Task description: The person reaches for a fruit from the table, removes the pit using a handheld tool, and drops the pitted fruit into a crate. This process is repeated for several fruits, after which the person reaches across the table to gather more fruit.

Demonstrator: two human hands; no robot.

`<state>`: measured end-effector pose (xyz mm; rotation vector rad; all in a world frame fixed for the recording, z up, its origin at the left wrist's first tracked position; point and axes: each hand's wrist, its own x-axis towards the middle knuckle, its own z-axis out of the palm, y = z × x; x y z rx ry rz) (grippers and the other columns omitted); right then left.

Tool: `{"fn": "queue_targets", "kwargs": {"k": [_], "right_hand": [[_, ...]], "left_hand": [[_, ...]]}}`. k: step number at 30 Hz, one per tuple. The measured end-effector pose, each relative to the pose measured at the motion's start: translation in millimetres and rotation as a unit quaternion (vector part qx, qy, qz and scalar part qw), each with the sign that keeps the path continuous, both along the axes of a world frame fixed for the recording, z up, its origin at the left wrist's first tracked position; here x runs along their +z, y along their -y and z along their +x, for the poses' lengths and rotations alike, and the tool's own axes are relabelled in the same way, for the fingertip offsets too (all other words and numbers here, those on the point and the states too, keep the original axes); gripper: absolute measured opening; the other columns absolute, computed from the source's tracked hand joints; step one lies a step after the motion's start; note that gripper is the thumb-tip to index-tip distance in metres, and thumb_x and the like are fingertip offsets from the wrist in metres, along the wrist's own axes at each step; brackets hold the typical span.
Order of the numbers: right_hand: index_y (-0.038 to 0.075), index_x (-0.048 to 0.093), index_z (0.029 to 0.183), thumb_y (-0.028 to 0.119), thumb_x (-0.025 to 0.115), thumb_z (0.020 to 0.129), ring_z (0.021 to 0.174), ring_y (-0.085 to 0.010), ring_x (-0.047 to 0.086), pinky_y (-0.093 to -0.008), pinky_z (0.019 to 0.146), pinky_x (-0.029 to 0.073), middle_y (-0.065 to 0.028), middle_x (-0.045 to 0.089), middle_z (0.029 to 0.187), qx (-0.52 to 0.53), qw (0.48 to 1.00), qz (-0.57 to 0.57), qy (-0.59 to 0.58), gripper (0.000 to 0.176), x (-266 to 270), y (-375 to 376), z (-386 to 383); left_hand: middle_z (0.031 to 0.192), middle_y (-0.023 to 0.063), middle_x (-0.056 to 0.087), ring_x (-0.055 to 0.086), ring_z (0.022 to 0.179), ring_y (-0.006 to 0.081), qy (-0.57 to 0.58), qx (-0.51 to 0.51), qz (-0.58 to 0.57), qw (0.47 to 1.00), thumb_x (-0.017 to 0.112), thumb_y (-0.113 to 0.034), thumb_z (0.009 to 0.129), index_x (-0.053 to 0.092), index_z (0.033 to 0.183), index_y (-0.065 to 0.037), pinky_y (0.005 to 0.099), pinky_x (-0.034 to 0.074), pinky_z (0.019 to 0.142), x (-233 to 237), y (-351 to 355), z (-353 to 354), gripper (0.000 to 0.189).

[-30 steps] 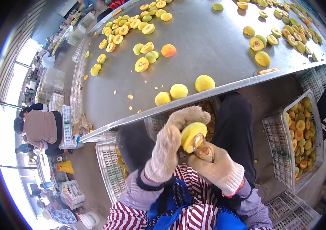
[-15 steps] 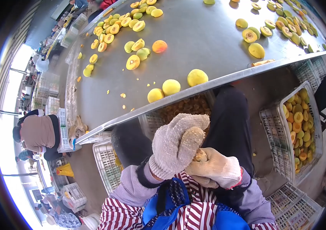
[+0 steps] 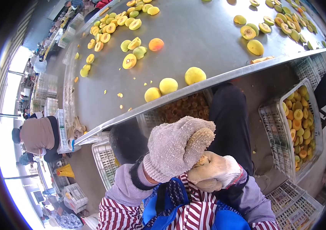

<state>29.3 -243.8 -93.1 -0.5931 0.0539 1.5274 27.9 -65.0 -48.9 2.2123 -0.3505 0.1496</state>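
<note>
My left hand (image 3: 181,148), in a grey knit glove, is closed with its thumb folded against the fingers. Just below and to the right, my right hand (image 3: 214,171) wears a cream glove with a red-edged cuff, its fingers curled in. A small rough yellow-brown patch (image 3: 201,161) shows where the gloves meet; what they hold is mostly hidden and I cannot tell its kind. Both hands are over my lap, below the table edge. Along that edge sit yellow peaches, the nearest a whole-looking peach (image 3: 153,94).
Halved peaches (image 3: 135,24) and a reddish one (image 3: 156,45) lie on the metal table (image 3: 197,42). Beneath it is a crate of brown pieces (image 3: 186,108). A crate of peaches (image 3: 304,134) stands right, a white crate (image 3: 105,161) left. A person (image 3: 38,133) bends at the far left.
My left hand has turned slightly and shifted a little left, and my right hand has moved slightly. The view has shifted slightly; the peaches on the table lie as before.
</note>
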Motion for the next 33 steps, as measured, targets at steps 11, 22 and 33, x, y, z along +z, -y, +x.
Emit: {"fn": "queue_targets", "kwargs": {"k": [11,22,33], "right_hand": [[0.007,0.058,0.082,0.025,0.068,0.094,0.038,-0.0073,0.041,-0.0240,0.035,0.030,0.0015,0.048,0.055,0.006,0.998,-0.020,0.057,0.024,2,-9,-9],[0.002,0.064,0.117,0.015,0.068,0.094,0.088,-0.0120,0.063,-0.0252,0.080,0.050,-0.0026,0.064,0.097,-0.061,0.991,0.118,-0.017,0.027,-37,9,-31],[0.009,0.057,0.083,0.020,0.068,0.093,0.041,-0.0097,0.043,-0.0260,0.037,0.031,0.0006,0.048,0.059,-0.075,0.989,0.120,-0.047,0.018,-19,12,3]], "left_hand": [[0.102,0.0099,0.073,0.071,0.083,0.0179,-0.213,0.086,-0.168,0.959,0.067,-0.017,0.094,0.069,0.108,-0.002,0.0296,0.056,0.070,0,1,-18,0.021],[0.108,0.0216,0.069,0.069,0.095,0.0262,-0.079,-0.077,-0.476,0.872,0.071,-0.025,0.090,0.066,0.110,0.006,0.0350,0.055,0.083,-28,14,-22,0.037],[0.102,0.0117,0.071,0.069,0.082,0.0160,-0.250,0.181,-0.415,0.856,0.056,-0.037,0.102,0.060,0.120,0.001,0.0268,0.056,0.068,-16,-33,-26,0.043]]}}
